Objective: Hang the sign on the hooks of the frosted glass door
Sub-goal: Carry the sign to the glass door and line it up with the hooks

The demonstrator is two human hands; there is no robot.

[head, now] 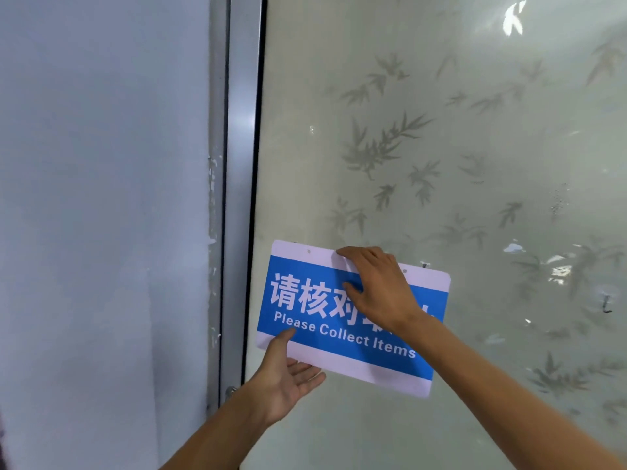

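Observation:
A blue and white sign (325,320) reading "Please Collect Items" lies flat against the frosted glass door (441,147), tilted down to the right. Two small holes run along its top strip. My left hand (288,374) holds the sign's lower left corner, thumb on the front and fingers behind. My right hand (380,290) grips the top edge near the middle, fingers curled over it. A small hook (424,265) shows on the glass just above the sign's right top corner. Another hook (606,305) sticks out further right.
The glass carries a grey bamboo-leaf pattern. A metal door frame (241,198) runs down the left of the glass, with a pale wall (101,198) beyond it. A small metal fitting (230,391) sits low on the frame.

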